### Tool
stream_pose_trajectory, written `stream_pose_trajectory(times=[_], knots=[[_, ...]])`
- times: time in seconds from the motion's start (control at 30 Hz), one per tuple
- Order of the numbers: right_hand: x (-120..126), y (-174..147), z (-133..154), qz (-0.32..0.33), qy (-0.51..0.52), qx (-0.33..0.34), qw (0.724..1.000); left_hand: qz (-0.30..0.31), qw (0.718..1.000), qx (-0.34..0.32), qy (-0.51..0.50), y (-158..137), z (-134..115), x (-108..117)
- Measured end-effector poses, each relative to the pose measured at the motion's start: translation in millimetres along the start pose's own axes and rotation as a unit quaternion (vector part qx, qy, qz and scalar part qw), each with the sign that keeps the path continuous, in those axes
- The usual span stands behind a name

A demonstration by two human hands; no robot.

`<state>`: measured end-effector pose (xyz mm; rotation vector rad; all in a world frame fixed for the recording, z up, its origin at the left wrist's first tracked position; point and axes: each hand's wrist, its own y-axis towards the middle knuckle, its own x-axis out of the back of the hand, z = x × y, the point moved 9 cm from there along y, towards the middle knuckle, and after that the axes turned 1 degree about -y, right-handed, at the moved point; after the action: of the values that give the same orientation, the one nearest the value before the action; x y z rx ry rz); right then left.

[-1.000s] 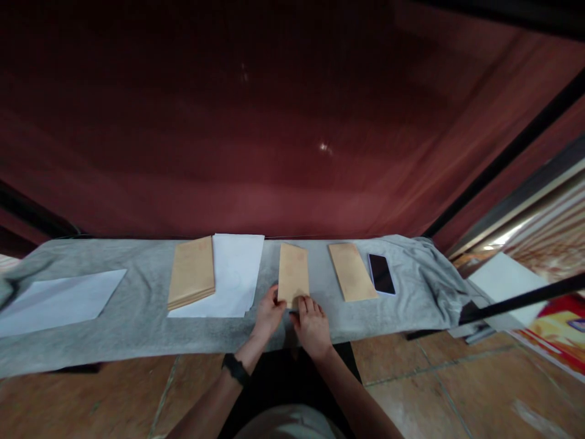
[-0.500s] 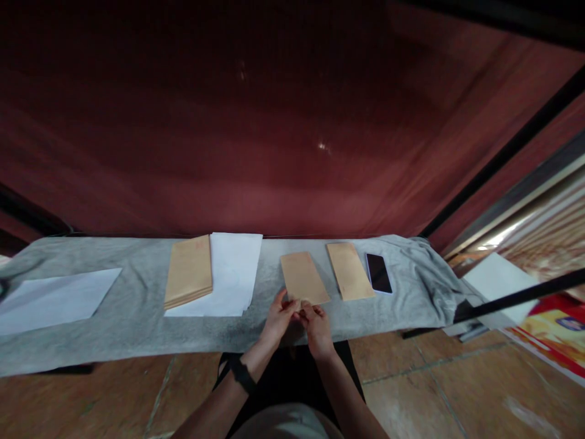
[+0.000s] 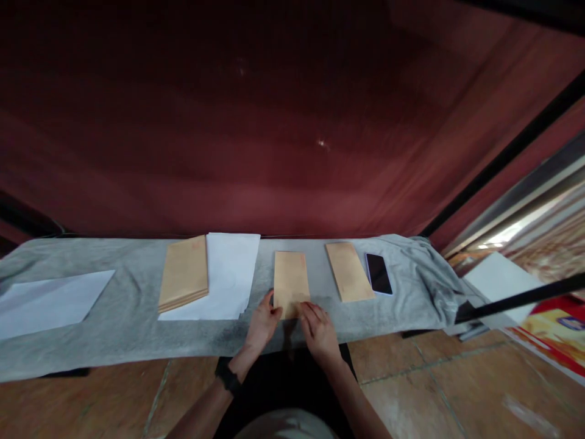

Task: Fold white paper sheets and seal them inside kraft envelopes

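The middle envelope (image 3: 291, 277) is touched near both near corners by the left hand (image 3: 264, 323) and right hand (image 3: 320, 332), seemingly for steadiness, though whether either pinches it cannot be told.

The nearest envelope (image 3: 291, 279) lay on the cloth (image 3: 130, 329) between my left hand (image 3: 264, 323) and right hand (image 3: 322, 334). Ahead and right of them lay a second envelope (image 3: 350, 273), then a phone (image 3: 379, 273); leftward, an envelope stack (image 3: 185, 268), partly on paper sheets (image 3: 232, 277).

A phone (image 3: 379, 274) lies on a grey cloth (image 3: 128, 335) before a red wall (image 3: 292, 152), above brown floor tiles (image 3: 402, 390).
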<state>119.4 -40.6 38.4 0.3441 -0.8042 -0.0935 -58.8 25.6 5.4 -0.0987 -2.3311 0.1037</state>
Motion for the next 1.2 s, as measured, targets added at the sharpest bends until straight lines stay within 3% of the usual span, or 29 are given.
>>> stream_pose_trajectory(times=[0.07, 0.13, 0.23, 0.33, 0.57, 0.77, 0.93, 1.2], knots=[[-3.9, -2.6, 8.6, 0.034, -0.089, 0.078, 0.992, -0.021, 0.997, -0.007, 0.078, -4.8, -1.4, 5.0], [-7.4, -5.2, 10.3, 0.053, -0.139, 0.112, 0.983, -0.050, 0.987, -0.047, 0.142, -7.2, -9.6, 9.0], [-9.8, -6.8, 8.9, 0.062, -0.157, 0.118, 0.978, -0.084, 0.966, -0.171, 0.173, -3.0, -36.9, 5.7], [-9.5, -6.2, 8.9, 0.064, -0.145, 0.112, 0.981, -0.070, 0.946, -0.266, 0.172, 15.8, -61.4, -10.4], [-4.7, -3.0, 10.7, 0.050, -0.127, 0.097, 0.986, -0.005, 0.940, -0.277, 0.199, 87.2, -76.0, -45.4], [-2.7, -2.2, 10.9, 0.049, -0.131, 0.097, 0.985, 0.016, 0.928, -0.311, 0.203, 115.9, -88.6, -53.1], [-2.6, -0.2, 8.7, 0.069, -0.109, 0.088, 0.988, 0.054, 0.914, -0.343, 0.210, 114.8, -93.2, -58.8], [-3.1, -0.4, 4.9, 0.069, -0.089, 0.086, 0.990, 0.049, 0.895, -0.401, 0.189, 78.2, -90.9, -60.7]])
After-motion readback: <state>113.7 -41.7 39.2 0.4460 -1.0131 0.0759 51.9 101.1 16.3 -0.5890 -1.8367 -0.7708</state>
